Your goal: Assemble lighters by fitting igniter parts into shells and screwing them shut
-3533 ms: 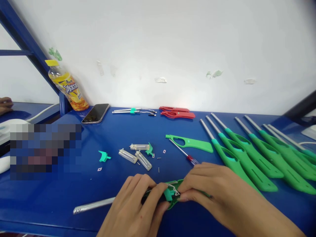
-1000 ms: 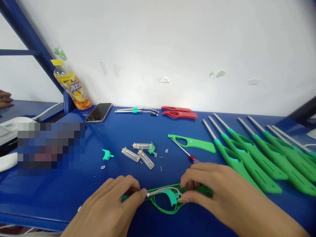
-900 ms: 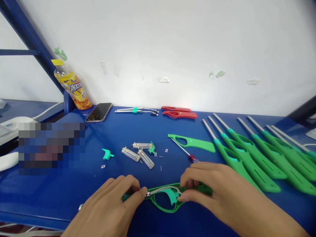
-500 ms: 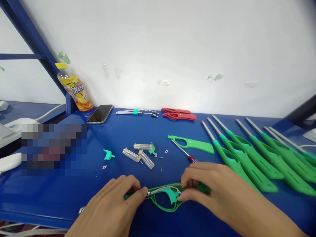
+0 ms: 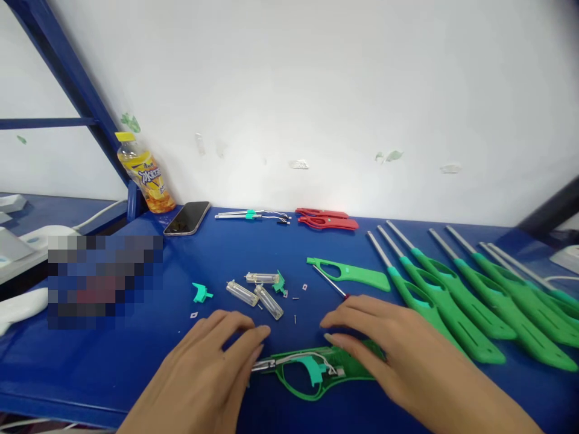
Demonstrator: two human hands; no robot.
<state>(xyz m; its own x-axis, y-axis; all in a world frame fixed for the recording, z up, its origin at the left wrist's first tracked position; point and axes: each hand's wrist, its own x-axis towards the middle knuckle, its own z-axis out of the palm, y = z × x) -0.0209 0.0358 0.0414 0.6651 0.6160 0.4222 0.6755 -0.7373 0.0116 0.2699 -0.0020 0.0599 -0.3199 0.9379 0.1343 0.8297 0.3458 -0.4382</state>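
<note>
open lighter shell under two hands, loose parts all around

a green lighter shell (image 5: 312, 377) lies flat and open on the blue worktop (image 5: 253, 253), near its front edge, with a teal trigger (image 5: 312, 369) and a thin white wire inside. the left hand (image 5: 208, 374) rests at its metal-tube end, fingers (image 5: 257, 346) loosely curled, touching but gripping nothing. the right hand (image 5: 380, 343) lies over the handle end, fingers flat and released. just behind the hands lie three clear fuel tanks (image 5: 256, 292), tiny screws and a spare teal trigger (image 5: 201, 293). a screwdriver (image 5: 330, 282) and a green shell half (image 5: 348, 272) lie beyond the right hand. finished green lighters (image 5: 452, 295) sit in a row to the right. by the wall stand a drink bottle (image 5: 145, 178) holding yellow liquid, a phone (image 5: 187, 217) and red shell halves (image 5: 325, 220).
</note>
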